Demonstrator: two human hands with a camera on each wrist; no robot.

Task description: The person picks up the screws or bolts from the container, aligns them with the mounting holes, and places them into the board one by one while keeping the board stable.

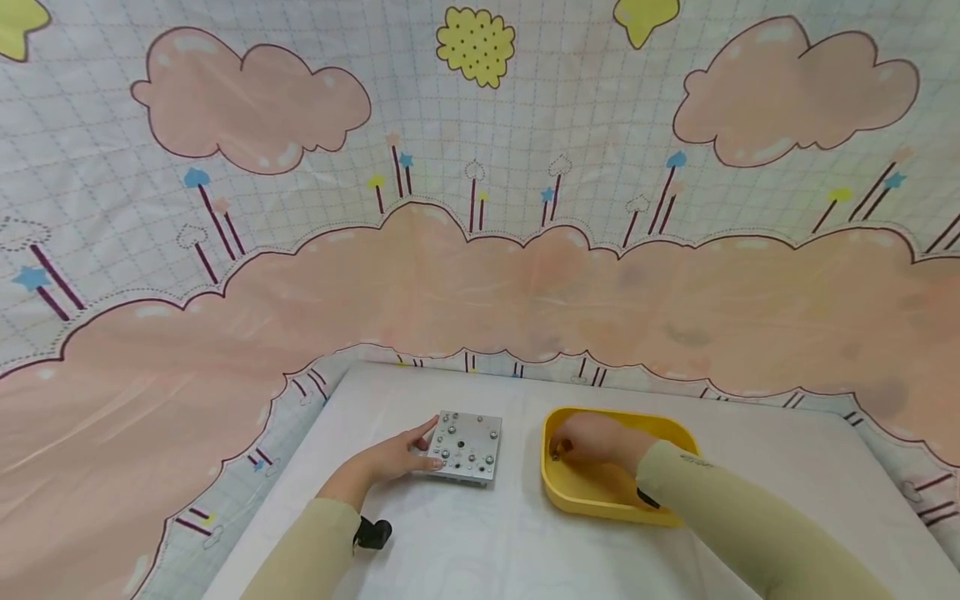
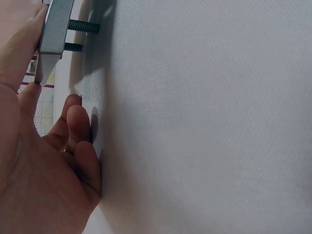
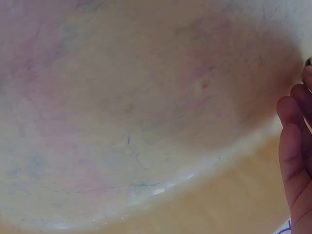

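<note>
My left hand (image 1: pixel 390 458) grips the left side of a square silver metal plate (image 1: pixel 471 429), its fingers spread along that edge. Several screw heads and holes dot the plate's top face. In the left wrist view, two threaded screw ends (image 2: pixel 84 26) stick out beneath the plate, and the other fingers (image 2: pixel 78 122) curl loosely below it. My right hand (image 1: pixel 588 435) reaches into a yellow plastic bin (image 1: pixel 615 507), fingers bent down at its left wall. Its fingertips pinch a small dark metal piece (image 3: pixel 308 62), mostly hidden; I cannot tell its exact kind.
Both things rest on a white-covered table (image 1: pixel 457 550), the bin to the right of the plate. A printed curtain (image 1: pixel 480 292) with clouds hangs behind the table and along its sides. A black wrist camera (image 1: pixel 372 533) juts out from the left sleeve.
</note>
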